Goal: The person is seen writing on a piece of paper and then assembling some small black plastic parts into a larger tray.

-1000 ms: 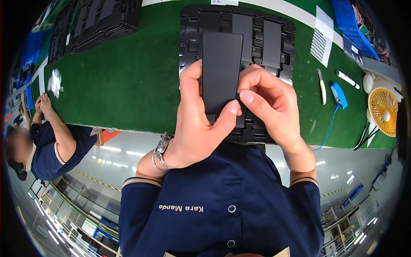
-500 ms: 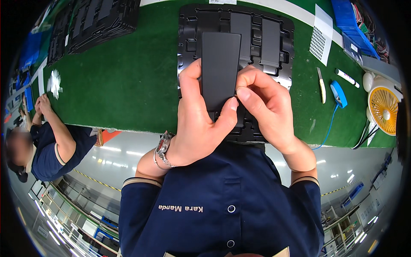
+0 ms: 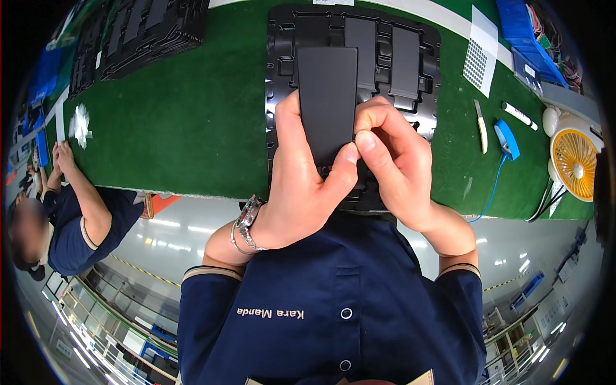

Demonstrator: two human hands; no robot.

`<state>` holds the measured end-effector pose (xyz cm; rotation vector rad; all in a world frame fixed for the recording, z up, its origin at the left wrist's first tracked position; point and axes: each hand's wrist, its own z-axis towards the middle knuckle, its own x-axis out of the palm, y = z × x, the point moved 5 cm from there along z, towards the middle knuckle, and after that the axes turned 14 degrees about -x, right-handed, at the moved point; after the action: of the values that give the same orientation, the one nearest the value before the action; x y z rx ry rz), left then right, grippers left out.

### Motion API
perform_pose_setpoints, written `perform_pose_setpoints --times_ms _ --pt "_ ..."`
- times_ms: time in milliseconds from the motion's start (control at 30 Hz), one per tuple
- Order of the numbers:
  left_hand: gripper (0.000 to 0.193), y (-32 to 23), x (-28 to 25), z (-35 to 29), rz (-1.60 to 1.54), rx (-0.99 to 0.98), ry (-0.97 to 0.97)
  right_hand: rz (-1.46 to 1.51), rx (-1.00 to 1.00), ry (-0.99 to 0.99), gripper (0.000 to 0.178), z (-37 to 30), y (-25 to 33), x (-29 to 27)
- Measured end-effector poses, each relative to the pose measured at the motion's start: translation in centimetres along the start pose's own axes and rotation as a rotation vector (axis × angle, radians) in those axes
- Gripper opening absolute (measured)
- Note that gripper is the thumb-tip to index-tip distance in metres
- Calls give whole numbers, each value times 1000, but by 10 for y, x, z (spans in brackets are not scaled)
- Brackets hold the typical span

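Note:
A flat black rectangular panel [image 3: 327, 96], slightly tapered, is held up over a black moulded tray [image 3: 282, 38]. My left hand [image 3: 305, 176] grips it along its left edge and lower end, thumb near the lower right corner. At that corner my right hand [image 3: 401, 163] pinches with thumb and forefinger, close against the panel's right edge and the left thumb tip. Whatever lies in this pinch is too small to make out. Two similar dark grey panels, one behind the held one [image 3: 361, 58] and one at the right [image 3: 405, 64], lie in the tray.
On the green table [image 3: 173, 128] at right are a dotted sticker sheet [image 3: 478, 61], a knife [image 3: 481, 128], a marker [image 3: 520, 116], a blue corded device [image 3: 507, 140] and a yellow fan [image 3: 577, 165]. Stacked black trays [image 3: 154, 38] stand far left. A co-worker [image 3: 83, 212] sits left.
The held panel has shifted slightly left and tilted a little. My two hands keep nearly the same grip, with the right fingers still at its lower right edge.

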<state>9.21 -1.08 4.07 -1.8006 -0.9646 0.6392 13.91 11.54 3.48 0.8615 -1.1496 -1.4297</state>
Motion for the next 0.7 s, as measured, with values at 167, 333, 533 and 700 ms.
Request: perform_pose_setpoints --times_ms 167,333,533,700 --pt "58 2 -3 3 0 18 31 208 160 -29 14 3 2 2" --pt "41 -5 2 2 -266 -72 76 298 185 -20 20 7 -7 -7" --pt "42 -1 8 3 -602 -326 511 33 54 -153 31 19 4 -16" --pt "39 7 31 -6 -984 -688 848 -68 67 -98 34 16 -1 -24"
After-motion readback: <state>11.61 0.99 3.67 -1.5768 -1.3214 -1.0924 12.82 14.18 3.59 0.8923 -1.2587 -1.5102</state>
